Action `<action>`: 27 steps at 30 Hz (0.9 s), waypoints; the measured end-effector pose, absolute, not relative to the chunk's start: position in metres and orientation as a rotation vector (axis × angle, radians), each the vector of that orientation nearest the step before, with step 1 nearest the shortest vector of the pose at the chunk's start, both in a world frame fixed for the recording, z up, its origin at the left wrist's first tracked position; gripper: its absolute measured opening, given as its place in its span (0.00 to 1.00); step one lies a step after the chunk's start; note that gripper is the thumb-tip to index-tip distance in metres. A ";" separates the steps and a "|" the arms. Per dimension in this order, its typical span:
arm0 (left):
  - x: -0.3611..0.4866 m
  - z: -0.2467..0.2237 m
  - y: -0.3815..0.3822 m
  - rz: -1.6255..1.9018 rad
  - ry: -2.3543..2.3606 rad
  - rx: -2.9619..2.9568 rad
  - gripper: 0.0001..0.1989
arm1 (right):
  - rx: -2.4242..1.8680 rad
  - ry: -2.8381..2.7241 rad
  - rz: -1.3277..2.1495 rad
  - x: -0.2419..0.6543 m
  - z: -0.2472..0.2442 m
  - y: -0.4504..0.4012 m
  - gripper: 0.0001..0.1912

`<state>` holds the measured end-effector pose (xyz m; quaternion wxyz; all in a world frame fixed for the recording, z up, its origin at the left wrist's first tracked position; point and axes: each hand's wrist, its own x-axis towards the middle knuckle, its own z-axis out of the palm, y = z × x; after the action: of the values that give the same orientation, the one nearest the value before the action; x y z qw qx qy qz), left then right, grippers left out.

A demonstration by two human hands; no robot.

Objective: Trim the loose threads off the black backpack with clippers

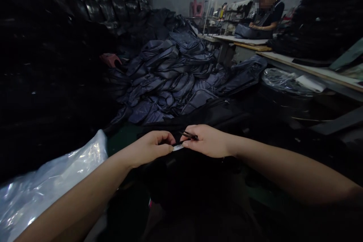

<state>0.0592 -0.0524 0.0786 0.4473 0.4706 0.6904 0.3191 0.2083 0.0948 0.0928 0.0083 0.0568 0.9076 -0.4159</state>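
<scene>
A small white label [178,146] with dark printing shows between my two hands, at the edge of dark cloth [181,176]. My left hand [153,145] pinches the label's left end, thumb and forefinger pressed together. From the other side my right hand [210,140] grips the label's right end with thumb and finger. Small dark thread snips [189,135] also lie in the right hand, their tips pointing left above the label. Most of the cloth in my lap is too dark to make out.
Navy bags [170,72] lie heaped ahead. Clear plastic [65,174] is at my left, beside a dark mass. A worktable [309,66] runs along the right, where a person [268,11] handles a bag. A pink stool [110,59] stands by the heap.
</scene>
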 end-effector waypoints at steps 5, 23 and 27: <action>0.064 0.082 -0.049 0.791 1.736 1.337 0.10 | 0.245 2.840 -1.341 0.210 0.089 0.091 0.13; 0.063 0.081 -0.049 0.715 1.667 1.291 0.08 | 0.234 2.823 -1.454 0.217 0.083 0.090 0.07; 0.063 0.083 -0.051 0.722 1.585 1.156 0.06 | 0.153 2.787 -1.437 0.219 0.085 0.092 0.10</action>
<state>0.0634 -0.0506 0.0830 0.5017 0.4782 0.6559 0.2989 0.2192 0.0925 0.0854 0.0012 0.0489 0.8877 -0.4577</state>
